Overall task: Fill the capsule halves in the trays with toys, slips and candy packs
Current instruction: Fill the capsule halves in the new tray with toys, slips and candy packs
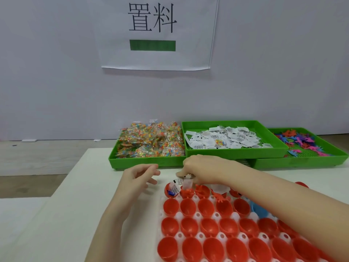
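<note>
Red capsule halves (208,226) sit in rows in a white tray (216,216) at the lower right. Over the tray's far row my right hand (202,168) pinches white paper slips (187,183). The far-left capsule (171,190) holds a slip and a blue toy, and its neighbours hold red toys (188,192). To the left of that row my left hand (138,176) hovers with loosely curled fingers, holding nothing. One blue capsule half (258,210) shows under my right forearm.
Three green bins stand at the back of the white table: candy packs (151,140) on the left, slips (226,138) in the middle, colourful toys (302,142) on the right. A paper sign (156,33) hangs on the wall behind. The table's left edge drops to the floor.
</note>
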Motion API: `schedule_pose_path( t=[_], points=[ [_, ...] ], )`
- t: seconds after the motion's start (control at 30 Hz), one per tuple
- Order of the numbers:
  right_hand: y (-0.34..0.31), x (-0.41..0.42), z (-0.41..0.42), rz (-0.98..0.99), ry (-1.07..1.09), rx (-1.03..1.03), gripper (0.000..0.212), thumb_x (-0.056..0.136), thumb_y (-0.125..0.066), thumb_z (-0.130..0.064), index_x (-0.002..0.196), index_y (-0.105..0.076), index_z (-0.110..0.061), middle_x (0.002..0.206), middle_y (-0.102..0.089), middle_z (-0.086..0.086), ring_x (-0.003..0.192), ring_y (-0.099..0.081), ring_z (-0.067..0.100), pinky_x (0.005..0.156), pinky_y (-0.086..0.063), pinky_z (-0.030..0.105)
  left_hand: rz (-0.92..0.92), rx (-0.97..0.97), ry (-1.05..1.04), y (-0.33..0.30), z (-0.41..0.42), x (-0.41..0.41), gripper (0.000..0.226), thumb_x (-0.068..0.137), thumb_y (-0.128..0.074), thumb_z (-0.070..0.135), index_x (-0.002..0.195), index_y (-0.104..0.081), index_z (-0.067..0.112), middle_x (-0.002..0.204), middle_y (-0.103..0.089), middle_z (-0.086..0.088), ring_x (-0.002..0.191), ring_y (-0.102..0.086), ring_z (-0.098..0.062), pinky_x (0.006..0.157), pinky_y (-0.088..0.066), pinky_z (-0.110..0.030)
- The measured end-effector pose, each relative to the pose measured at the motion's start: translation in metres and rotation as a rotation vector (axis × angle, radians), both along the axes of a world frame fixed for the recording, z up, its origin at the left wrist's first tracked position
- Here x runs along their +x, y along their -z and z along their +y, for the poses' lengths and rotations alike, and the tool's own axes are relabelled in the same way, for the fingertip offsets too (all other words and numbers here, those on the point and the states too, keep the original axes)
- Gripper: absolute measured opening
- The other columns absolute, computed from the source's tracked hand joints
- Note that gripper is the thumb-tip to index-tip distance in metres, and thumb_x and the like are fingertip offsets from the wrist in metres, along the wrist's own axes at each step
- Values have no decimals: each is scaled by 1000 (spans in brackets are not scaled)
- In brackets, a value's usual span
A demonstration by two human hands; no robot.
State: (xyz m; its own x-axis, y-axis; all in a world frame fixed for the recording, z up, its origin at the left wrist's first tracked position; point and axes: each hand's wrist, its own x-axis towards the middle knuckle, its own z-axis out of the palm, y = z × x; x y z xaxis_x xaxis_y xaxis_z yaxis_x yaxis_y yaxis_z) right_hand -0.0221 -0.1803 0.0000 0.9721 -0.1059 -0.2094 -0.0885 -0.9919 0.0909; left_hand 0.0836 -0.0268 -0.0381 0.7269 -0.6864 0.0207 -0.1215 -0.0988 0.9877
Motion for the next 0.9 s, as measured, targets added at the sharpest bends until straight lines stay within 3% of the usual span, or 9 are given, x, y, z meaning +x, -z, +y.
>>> schedule_pose_path(
  t=[0.1, 0.13, 0.2, 0.4, 0.47, 0.57, 0.63, 0.7, 0.9],
  points=[
    [1, 3, -1, -47, 57, 102, 19, 81, -60, -6, 97, -69, -10, 77, -49, -1, 84, -50, 22, 65, -36, 31, -13, 12, 3, 3, -3, -1, 12, 89, -58, 23, 85, -68, 20, 75, -71, 9, 57, -60, 1, 49, -42, -10],
    [1, 2, -2, -97, 53, 120, 7, 78, -61, -5, 77, -66, -9, 68, -43, -1, 73, -45, 21, 62, -35, 31, -24, 15, 5, 3, -3, 0, 12, 90, -57, 24, 85, -68, 21, 75, -71, 10, 57, -59, 2, 48, -42, -10],
    [1, -1, -3, -126, 76, 140, 23, 76, -63, -7, 58, -48, -8, 59, -38, 1, 63, -37, 20, 58, -33, 33, -48, 0, 15, 1, -4, 0, 11, 90, -57, 25, 86, -67, 22, 75, -71, 14, 58, -60, 3, 48, -42, -8],
    [-13, -15, -13, -203, 214, 355, 26, 80, -68, -19, 62, -54, -7, 62, -55, 5, 55, -42, 11, 52, -32, 23, -101, -15, 74, -1, -12, -5, 10, 89, -57, 22, 88, -67, 22, 76, -71, 8, 59, -60, 3, 53, -42, -6],
    [-13, -19, -15, -221, 245, 421, 22, 83, -66, -18, 79, -63, 4, 79, -64, 19, 62, -47, 15, 59, -37, 28, -124, 14, 110, 1, -14, -9, 9, 90, -57, 22, 90, -66, 22, 81, -70, 6, 60, -60, 4, 53, -43, -7],
    [-12, -22, -16, -142, 275, 409, 19, 87, -58, -13, 92, -65, 5, 91, -67, 17, 73, -58, 20, 70, -46, 33, -128, 29, 145, 3, -17, -12, 12, 89, -57, 22, 94, -67, 18, 86, -70, 4, 60, -59, 8, 54, -42, -5],
    [-8, -22, -17, -43, 289, 350, 17, 89, -48, -4, 78, -60, -1, 80, -64, 5, 63, -54, 3, 61, -43, 25, -124, 30, 140, 5, -17, -11, 13, 89, -58, 23, 95, -67, 17, 86, -70, 4, 60, -59, 9, 55, -42, -4],
    [-4, -20, -18, 45, 316, 299, 27, 88, -41, -1, 64, -39, -11, 67, -44, -1, 58, -40, 9, 50, -27, 23, -122, 28, 126, 6, -17, -11, 12, 89, -58, 23, 94, -67, 17, 84, -70, 4, 59, -59, 9, 54, -42, -4],
    [-4, -17, -20, 243, 323, 218, 29, 91, -50, -39, 88, -46, -10, 78, -44, 0, 77, -42, 19, 59, -32, 29, -120, 28, 93, 9, -15, -8, 9, 89, -58, 23, 86, -67, 22, 81, -70, 5, 58, -59, 5, 53, -42, -5]
  ],
)
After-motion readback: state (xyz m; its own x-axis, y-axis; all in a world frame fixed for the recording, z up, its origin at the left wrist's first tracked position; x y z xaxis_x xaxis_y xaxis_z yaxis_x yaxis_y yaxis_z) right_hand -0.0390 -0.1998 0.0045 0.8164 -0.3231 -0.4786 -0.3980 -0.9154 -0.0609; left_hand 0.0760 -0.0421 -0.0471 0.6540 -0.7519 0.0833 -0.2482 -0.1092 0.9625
